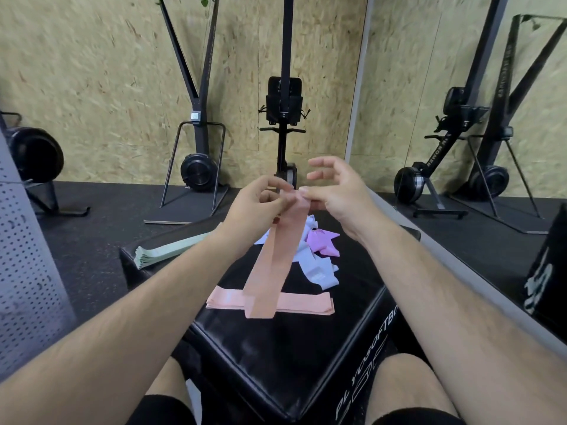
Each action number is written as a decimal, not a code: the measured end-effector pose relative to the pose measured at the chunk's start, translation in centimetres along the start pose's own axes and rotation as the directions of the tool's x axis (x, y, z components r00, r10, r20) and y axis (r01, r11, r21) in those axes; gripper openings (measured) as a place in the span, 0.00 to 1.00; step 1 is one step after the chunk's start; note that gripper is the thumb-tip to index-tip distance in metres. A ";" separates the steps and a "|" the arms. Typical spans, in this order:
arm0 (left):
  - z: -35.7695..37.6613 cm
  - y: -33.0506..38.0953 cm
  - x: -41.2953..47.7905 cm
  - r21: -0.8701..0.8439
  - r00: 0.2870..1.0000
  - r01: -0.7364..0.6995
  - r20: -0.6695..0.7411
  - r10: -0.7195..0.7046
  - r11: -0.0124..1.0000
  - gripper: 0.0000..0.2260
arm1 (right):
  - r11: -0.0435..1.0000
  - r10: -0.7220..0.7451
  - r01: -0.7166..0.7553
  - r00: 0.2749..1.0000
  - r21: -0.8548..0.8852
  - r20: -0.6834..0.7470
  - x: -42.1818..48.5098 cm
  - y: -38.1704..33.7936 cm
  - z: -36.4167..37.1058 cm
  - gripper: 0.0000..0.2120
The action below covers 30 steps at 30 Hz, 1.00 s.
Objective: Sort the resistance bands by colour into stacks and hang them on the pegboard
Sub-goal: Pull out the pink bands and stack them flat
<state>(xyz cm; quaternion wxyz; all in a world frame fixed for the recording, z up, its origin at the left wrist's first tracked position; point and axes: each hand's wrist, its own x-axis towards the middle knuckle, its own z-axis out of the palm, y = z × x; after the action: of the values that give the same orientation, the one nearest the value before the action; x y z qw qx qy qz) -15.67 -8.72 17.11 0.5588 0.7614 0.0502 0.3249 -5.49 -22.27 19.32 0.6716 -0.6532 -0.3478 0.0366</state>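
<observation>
A peach resistance band [276, 259] hangs down over the black soft box [276, 357]. My left hand [260, 207] pinches its top end, and my right hand [337, 191] touches the same end with thumb and a finger, the other fingers spread. Under its lower end lies a flat stack of peach bands [306, 303]. A stack of mint-green bands [165, 251] sits at the box's left corner. Loose pale-blue bands [319, 271] and lilac bands [322, 242] lie in a heap behind the hanging band. The grey pegboard [27, 256] stands at the left edge.
Upright rowing machines [196, 167] [285, 118] stand against the chipboard wall behind the box. A wall mirror [460, 118] on the right reflects more machines. A black printed box [546, 277] sits at the right. My knees show at the bottom.
</observation>
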 end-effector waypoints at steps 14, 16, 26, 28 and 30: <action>-0.7 -0.5 -0.1 0.330 0.990 -0.118 -0.032 0.136 0.936 0.03 | 0.969 -0.030 0.058 0.992 -0.240 0.120 -0.5 1.4 -0.1 0.03; -0.8 -0.5 0.0 0.370 0.988 -0.122 -0.046 0.149 0.921 0.04 | 0.976 -0.019 0.048 0.990 -0.214 0.136 -0.6 1.4 -0.2 0.03; -0.6 -1.5 -0.5 0.302 0.996 -0.091 0.013 0.091 0.949 0.04 | 0.985 0.051 -0.010 0.971 -0.173 0.233 -1.7 4.0 0.1 0.05; -0.4 -1.8 -0.6 0.304 0.994 -0.105 0.037 0.099 0.947 0.06 | 0.986 0.063 -0.022 0.967 -0.164 0.249 -1.8 4.4 0.4 0.04; -0.3 -2.3 -0.5 0.314 0.994 -0.105 0.030 0.101 0.944 0.06 | 0.984 0.078 -0.036 0.967 -0.174 0.244 -1.7 5.1 0.6 0.05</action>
<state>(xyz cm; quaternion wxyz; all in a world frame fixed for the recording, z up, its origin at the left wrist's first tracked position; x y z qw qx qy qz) -15.58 -7.88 14.89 0.4129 0.8444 0.0578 0.3363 -5.03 -21.87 13.88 0.5637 -0.7075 -0.4123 0.1083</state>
